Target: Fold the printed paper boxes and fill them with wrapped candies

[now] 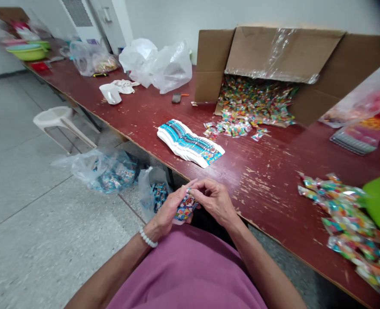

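Long surface point(267, 167) runs ahead, w/ open cardboard box point(280, 56) on it at far edge, small wrapped packets point(257, 101) inside & spilling out front. Stack of printed cards point(190, 143) just L of spill. More packets point(344, 214) on surface far R. Plastic bag point(104, 171) on floor L of surface, stool point(61, 124) behind it.

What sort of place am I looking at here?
Probably a small packing workroom: a long scuffed red table, an open carton spilling small shiny packets, and a stack of printed cards.
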`<state>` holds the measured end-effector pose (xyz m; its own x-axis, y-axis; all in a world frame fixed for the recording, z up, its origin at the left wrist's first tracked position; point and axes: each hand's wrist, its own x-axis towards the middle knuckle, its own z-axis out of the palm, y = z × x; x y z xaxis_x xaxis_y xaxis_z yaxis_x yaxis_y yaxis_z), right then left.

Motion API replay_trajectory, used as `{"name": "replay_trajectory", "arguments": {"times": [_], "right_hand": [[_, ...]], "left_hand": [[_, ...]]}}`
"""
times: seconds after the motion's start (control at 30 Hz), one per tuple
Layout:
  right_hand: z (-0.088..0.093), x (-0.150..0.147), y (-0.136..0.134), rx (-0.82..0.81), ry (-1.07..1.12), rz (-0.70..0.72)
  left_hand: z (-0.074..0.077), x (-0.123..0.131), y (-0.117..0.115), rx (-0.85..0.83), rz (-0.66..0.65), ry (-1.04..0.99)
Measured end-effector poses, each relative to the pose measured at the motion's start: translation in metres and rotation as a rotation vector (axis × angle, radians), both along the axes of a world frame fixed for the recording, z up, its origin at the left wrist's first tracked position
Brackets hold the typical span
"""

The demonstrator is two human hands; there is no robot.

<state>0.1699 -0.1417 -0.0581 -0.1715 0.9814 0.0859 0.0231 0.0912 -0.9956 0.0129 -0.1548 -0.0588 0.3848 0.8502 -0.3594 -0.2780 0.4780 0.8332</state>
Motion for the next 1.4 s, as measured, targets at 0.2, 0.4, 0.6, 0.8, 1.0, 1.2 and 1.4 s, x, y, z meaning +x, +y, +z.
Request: {"name": "replay_trajectory", "arguments": {"times": [0.2,0.4,0.6,0.8,1.0,1.2,1.4], "right_hand": [[0.005,-0.001,-0.002,0.012,0.095,0.012],[0.008,0.003,-0.019,0.067,0.06,0.074],[-0.001,-0.002,-0.016,-0.08,0.033,-0.053],[-0.001,0.001,-0.011,-0.278,0.27,0.031],[-0.006,0.001,-0.019,-0.269,0.322,-0.014],[-0.008,0.007,-0.012,-0.274,0.329,0.079],[-0.005,0.005,-0.017,-0.08,0.187,0.012]], "left_hand": [[0.006,0.002,-0.001,-0.004,0.014,-0.022],[0.001,0.004,-0.005,-0.14,0.046,-0.093],[-0.005,0.009,-0.009,-0.248,0.011,-0.065],[-0.003,0.01,-0.007,-0.175,0.021,-0.047],[-0.005,0.005,-0.009,-0.192,-0.011,-0.076],[-0.009,0.007,-0.01,-0.208,-0.072,-0.076],[-0.009,0.009,-0.011,-0.211,-0.039,0.047]]}}
